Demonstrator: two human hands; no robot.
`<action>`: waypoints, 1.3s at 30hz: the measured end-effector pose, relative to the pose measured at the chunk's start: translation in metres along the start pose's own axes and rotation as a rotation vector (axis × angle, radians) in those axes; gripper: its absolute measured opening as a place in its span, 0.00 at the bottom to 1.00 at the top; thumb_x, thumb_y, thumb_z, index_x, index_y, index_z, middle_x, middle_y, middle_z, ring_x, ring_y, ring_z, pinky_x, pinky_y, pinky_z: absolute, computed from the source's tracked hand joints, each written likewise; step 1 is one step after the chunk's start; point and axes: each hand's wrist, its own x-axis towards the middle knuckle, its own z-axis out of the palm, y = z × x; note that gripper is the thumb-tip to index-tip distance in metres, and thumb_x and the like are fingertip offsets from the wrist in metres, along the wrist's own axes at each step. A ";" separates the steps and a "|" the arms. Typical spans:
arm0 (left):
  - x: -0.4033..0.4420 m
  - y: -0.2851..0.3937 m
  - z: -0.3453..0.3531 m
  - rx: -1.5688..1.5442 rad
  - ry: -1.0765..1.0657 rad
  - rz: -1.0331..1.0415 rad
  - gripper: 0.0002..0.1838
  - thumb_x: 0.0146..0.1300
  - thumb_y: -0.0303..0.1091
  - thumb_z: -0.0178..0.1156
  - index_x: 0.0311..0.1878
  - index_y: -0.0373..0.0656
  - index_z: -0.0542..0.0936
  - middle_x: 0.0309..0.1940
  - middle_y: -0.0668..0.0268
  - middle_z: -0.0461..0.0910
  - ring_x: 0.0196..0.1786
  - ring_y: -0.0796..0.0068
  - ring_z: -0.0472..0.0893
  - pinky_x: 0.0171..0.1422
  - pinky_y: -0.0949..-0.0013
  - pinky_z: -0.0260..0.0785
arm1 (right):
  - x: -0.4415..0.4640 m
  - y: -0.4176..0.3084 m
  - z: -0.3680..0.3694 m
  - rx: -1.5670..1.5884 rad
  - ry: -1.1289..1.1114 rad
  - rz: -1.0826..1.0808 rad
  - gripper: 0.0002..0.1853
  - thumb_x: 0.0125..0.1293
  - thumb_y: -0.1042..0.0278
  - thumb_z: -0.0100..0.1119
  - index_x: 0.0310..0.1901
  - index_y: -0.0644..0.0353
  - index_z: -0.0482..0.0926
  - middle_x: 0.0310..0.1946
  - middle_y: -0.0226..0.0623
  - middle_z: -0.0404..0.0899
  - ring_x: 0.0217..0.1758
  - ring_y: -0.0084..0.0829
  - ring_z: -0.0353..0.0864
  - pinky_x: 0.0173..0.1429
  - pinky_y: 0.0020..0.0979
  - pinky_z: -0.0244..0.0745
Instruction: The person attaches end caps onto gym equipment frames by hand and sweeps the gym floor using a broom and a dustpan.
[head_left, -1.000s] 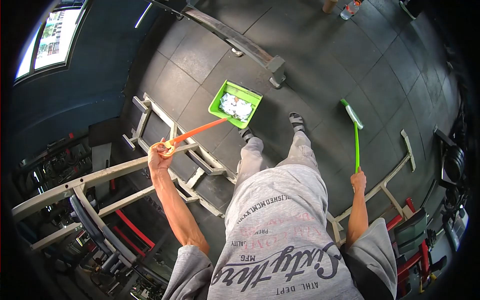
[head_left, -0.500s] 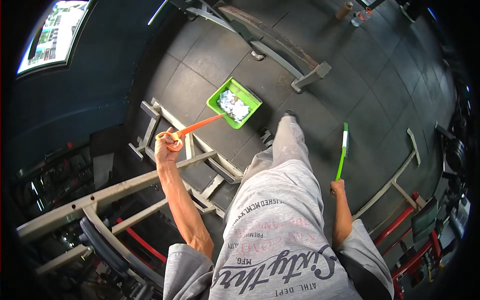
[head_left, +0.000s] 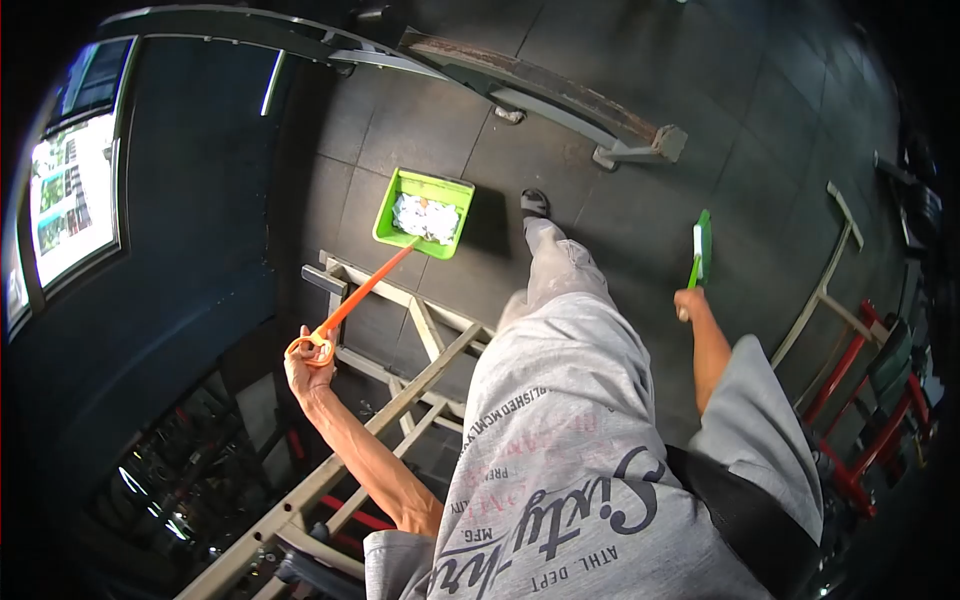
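My left hand (head_left: 311, 362) is closed around the looped end of an orange handle (head_left: 365, 290). That handle runs to a green dustpan (head_left: 385, 222), which holds crumpled white scraps (head_left: 428, 217) and a small brownish piece. On the right, my right hand (head_left: 690, 301) grips the green handle of a brush (head_left: 704, 247) with a white and green head. The brush is well to the right of the dustpan, beyond my legs.
A worn bench frame (head_left: 545, 85) crosses the floor ahead. Pale metal bars (head_left: 430, 375) run below the dustpan and beside my left arm. Another pale frame (head_left: 822, 290) and red-framed equipment (head_left: 885, 430) stand at right. A dark wall (head_left: 200, 170) with a window is at left.
The view has turned and my feet have stepped. The dustpan now appears further left, with the left hand lower. The brush is higher in view and the bottles are out of sight.
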 end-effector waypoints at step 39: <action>0.399 0.117 0.383 1.077 -0.383 -0.320 0.15 0.52 0.14 0.41 0.43 0.34 0.68 0.41 0.50 0.70 0.42 0.49 0.79 0.60 0.38 0.68 | -0.449 -0.435 0.313 0.394 -0.144 -0.205 0.35 0.47 0.73 0.58 0.62 0.65 0.67 0.36 0.57 0.79 0.41 0.53 0.81 0.44 0.42 0.77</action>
